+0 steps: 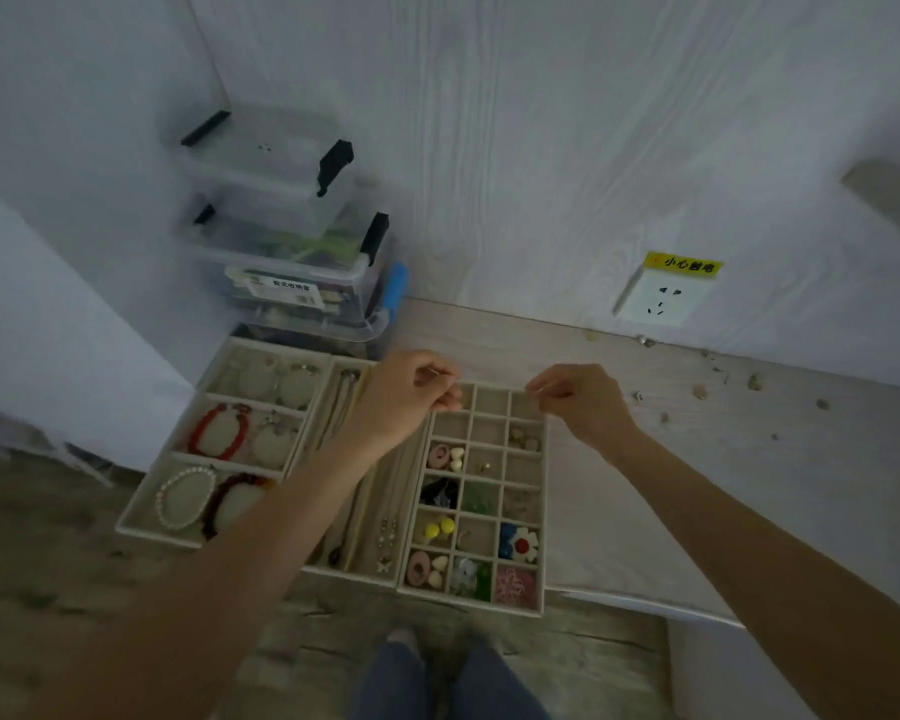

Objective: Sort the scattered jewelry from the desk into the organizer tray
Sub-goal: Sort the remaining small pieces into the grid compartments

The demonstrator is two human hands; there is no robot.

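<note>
Both hands are raised over the far end of the beige velvet-lined grid tray (pixel 489 444) of small square compartments. The left hand (pixel 411 394) has its fingers curled, fingertips pinched together at the tray's far left corner; the right hand (pixel 583 402) has its fingers curled likewise, thumb and forefinger pinched above the far right compartment. What either hand pinches is too fine to make out; possibly a thin chain spans between them, cannot tell. Grid tray contents: pink oval ring with cream heart-shaped beads (pixel 445 456) in an upper left cell, two yellow round beads (pixel 439 527) lower down, a blue, white and red flower piece (pixel 520 544) at right, a pink looped piece (pixel 515 587) in the near right corner, green translucent bits (pixel 479 498) mid-tray. Touching the grid tray's left edge sits a beige long-channel tray (pixel 380 522) holding thin necklaces. Left of that, a beige six-pad bracelet tray (pixel 214 449) carries a red bead bracelet (pixel 218 431) and a white pearl bracelet (pixel 185 498). Small scattered jewelry pieces (pixel 700 392) lie on the pale wood-grain desk (pixel 645 491) to the right, well apart from the trays. Stacked clear plastic storage boxes (pixel 292 252) stand behind the trays; a white wall socket with yellow label (pixel 663 296) is on the back wall.
</note>
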